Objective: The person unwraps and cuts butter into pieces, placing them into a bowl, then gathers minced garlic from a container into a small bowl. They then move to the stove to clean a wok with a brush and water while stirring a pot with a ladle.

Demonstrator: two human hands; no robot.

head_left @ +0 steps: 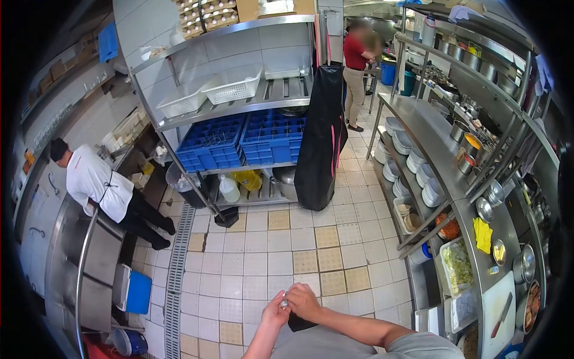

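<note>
My left hand (274,312) and my right hand (304,303) meet in front of my body at the bottom of the head view. Between their fingers a small whitish, shiny thing (284,303) shows in part; it is too small to name. The fingers of both hands are closed around it, the right ones bent over the top. Below them a dark patch appears beside my grey shirt (335,344).
A steel rack (233,109) with blue crates (272,140) stands ahead. On the right counter lie a knife (502,314), a cutting board (495,299) and a yellow cloth (482,235). One person (101,179) leans over sinks at left; another (355,66) stands at the back.
</note>
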